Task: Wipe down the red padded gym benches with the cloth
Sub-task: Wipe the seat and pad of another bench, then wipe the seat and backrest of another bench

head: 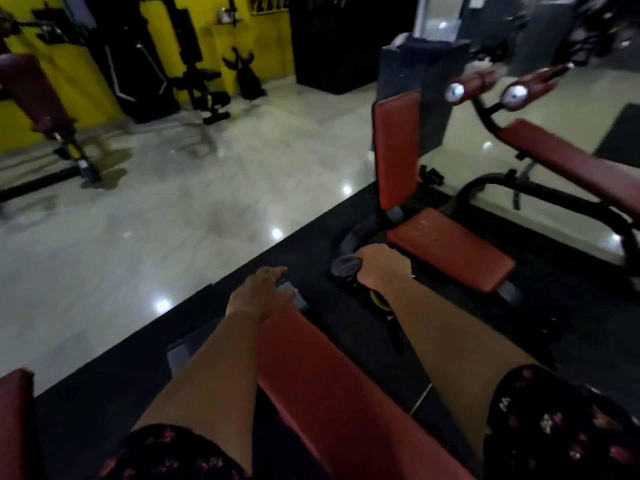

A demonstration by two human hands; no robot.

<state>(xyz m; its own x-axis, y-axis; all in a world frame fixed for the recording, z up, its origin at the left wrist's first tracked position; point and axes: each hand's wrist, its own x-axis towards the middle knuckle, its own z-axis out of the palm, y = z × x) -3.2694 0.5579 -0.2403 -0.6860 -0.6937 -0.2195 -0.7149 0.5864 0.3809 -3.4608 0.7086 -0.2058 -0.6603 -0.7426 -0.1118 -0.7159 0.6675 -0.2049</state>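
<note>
Our right hand grips the dark crumpled cloth beside the long red padded bench, our left hand rests straight-fingered on its end, and we should wipe lengthwise in overlapping strokes.

Near bench between forearms, seat bench ahead right

Glossy pale floor, yellow wall, black mat, dark machines.
</note>
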